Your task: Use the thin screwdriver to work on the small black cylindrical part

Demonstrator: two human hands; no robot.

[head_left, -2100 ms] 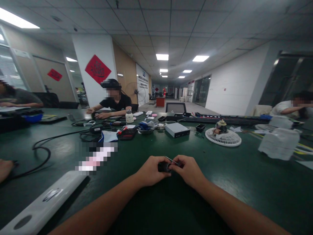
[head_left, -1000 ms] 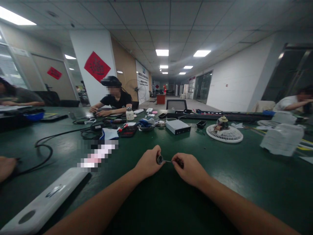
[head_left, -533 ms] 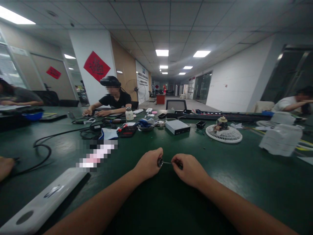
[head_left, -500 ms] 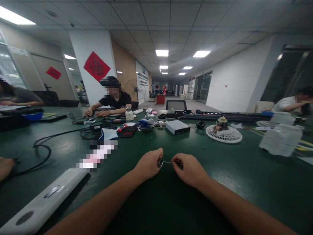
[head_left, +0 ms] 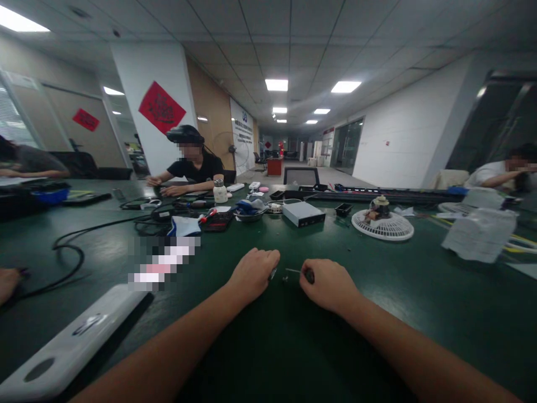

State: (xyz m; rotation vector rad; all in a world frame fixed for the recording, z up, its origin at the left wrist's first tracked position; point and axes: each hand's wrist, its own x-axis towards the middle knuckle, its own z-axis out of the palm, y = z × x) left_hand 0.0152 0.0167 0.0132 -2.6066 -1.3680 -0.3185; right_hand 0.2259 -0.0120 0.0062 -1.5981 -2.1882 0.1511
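Observation:
My left hand [head_left: 251, 274] is closed on a small round metal part [head_left: 273, 273], mostly hidden by the fingers. My right hand [head_left: 329, 284] is closed on what looks like a small screwdriver [head_left: 293, 271]. Its thin shaft points left, toward my left hand, with a gap between its tip and the round part. The dark handle shows only partly inside the curled fingers. Just under the tip is a tiny shiny piece [head_left: 286, 279]; I cannot tell whether it lies on the green table [head_left: 268, 336] or is in the air.
Ahead stand a grey metal drive box [head_left: 302, 214] and a white fan grille with its motor [head_left: 382, 224]. Left are a long white device [head_left: 79, 336], black cables [head_left: 79, 249] and a white bottle [head_left: 220, 191]. A person [head_left: 191, 165] sits across; another's hand [head_left: 8, 284] is at the left edge.
My hands have moved apart, and the screwdriver tip has come away from the round part. The left hand has turned, hiding more of that part. A tiny shiny piece now shows between the hands.

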